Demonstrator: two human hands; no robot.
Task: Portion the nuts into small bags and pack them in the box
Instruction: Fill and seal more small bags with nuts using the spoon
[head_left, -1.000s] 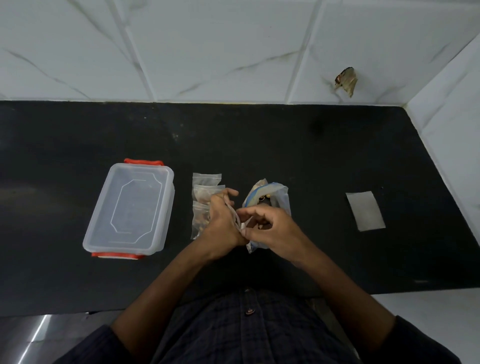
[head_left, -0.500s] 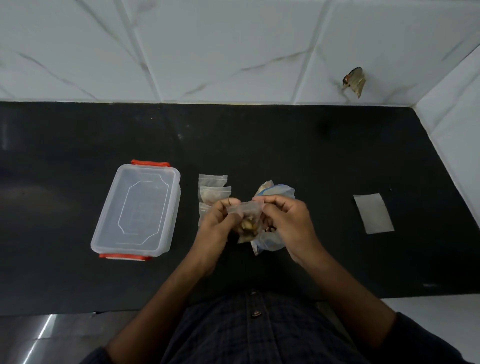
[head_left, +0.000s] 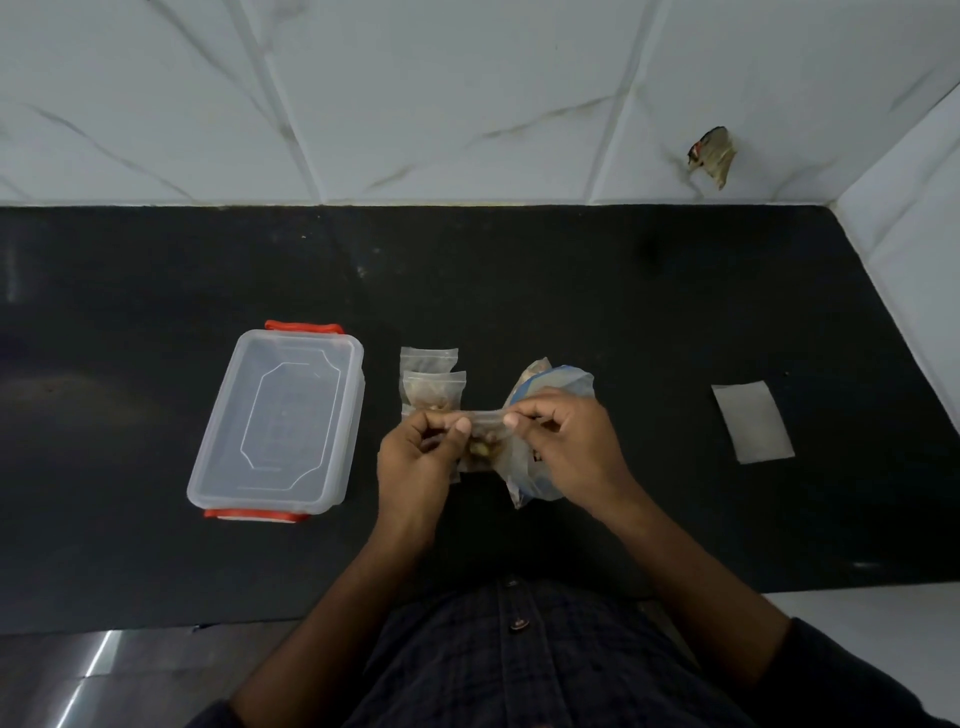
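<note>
A small clear bag with nuts (head_left: 485, 441) hangs between my hands above the black counter. My left hand (head_left: 421, 457) pinches its top left corner and my right hand (head_left: 566, 452) pinches its top right end. Behind the right hand lies the larger bag of nuts (head_left: 553, 382), blue-edged and partly hidden. Filled small bags (head_left: 434, 384) lie stacked just beyond my left hand. The clear plastic box (head_left: 280, 421) with its lid on and red clips sits to the left.
A flat empty small bag (head_left: 752, 428) lies on the black counter (head_left: 623, 312) at the right. White tiled walls close the back and right side. A scrap (head_left: 712, 153) sticks to the back wall.
The small bag has been lifted and turned upright, and my hands have moved apart along its top edge, stretching it level.
</note>
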